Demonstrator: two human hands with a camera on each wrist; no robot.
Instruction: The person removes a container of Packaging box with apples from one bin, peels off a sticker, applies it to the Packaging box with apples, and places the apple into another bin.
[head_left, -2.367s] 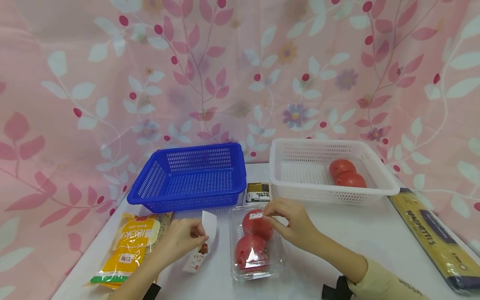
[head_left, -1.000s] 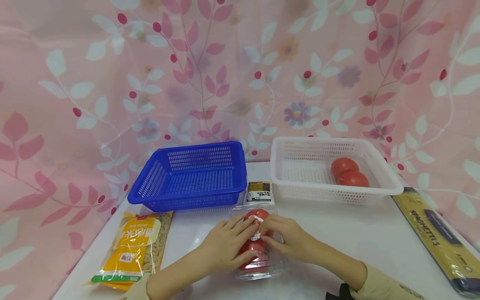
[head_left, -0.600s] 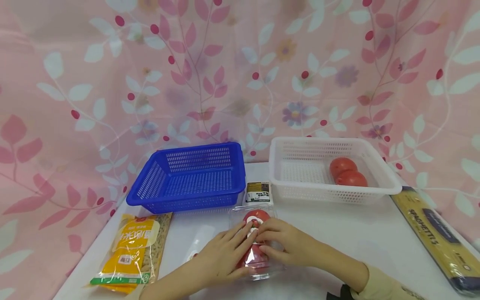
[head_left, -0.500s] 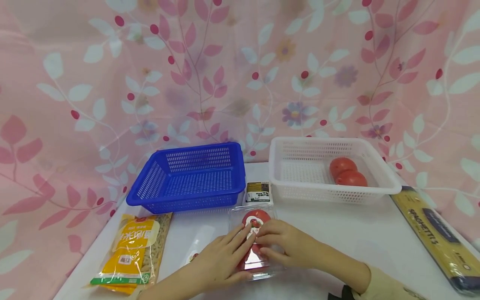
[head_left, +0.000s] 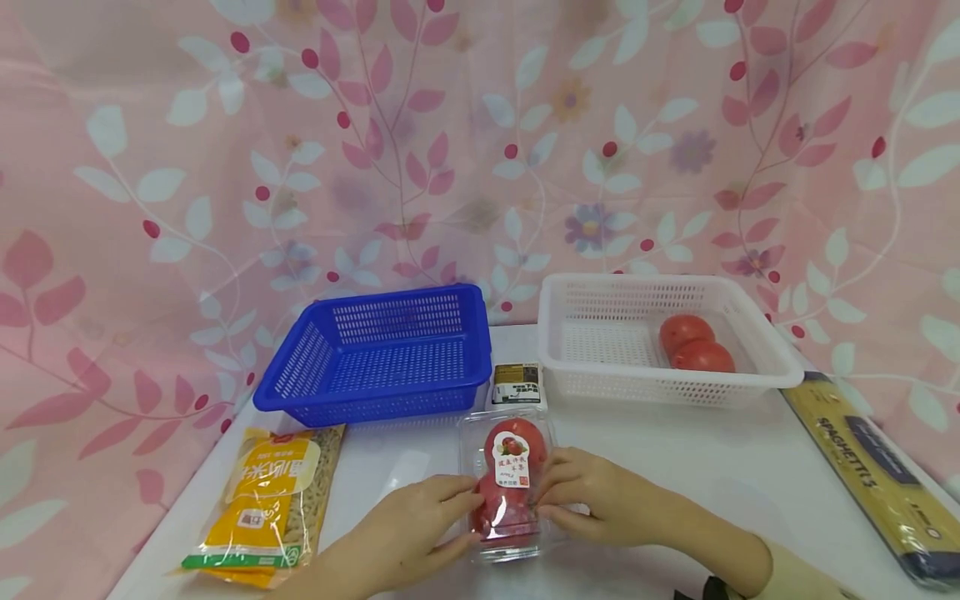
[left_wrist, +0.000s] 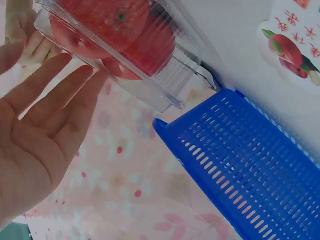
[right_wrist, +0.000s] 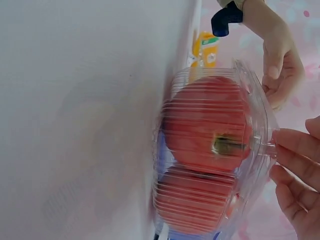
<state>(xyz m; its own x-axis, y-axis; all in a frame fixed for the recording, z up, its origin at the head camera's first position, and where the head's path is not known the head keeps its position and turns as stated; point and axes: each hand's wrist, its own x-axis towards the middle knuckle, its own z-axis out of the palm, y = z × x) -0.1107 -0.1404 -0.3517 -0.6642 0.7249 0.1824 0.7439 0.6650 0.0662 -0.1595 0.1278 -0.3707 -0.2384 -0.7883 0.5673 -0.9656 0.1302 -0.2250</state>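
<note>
A clear plastic tomato box (head_left: pixel 507 487) with two red tomatoes lies on the white table (head_left: pixel 675 467), a white label (head_left: pixel 512 459) on its lid. My left hand (head_left: pixel 417 523) touches the box's left side; in the left wrist view its fingers (left_wrist: pixel 55 95) are straight against the tomato box (left_wrist: pixel 115 35). My right hand (head_left: pixel 592 497) holds the box's right edge, fingers curled over the rim and thumb lower. In the right wrist view the fingertips (right_wrist: pixel 292 167) meet the lid's rim on the tomato box (right_wrist: pixel 207 155), with the left hand (right_wrist: pixel 280 65) beyond it.
An empty blue basket (head_left: pixel 382 354) stands behind on the left, a white basket (head_left: pixel 667 337) with two tomatoes (head_left: pixel 693 346) on the right. A small dark packet (head_left: pixel 517 383) lies between them. A yellow noodle bag (head_left: pixel 266 500) lies left, a spaghetti pack (head_left: pixel 870 475) right. A loose sticker (left_wrist: pixel 295 50) lies on the table.
The label went from my left hand onto the box lid. Both hands then slid off the top of the box to its left and right sides.
</note>
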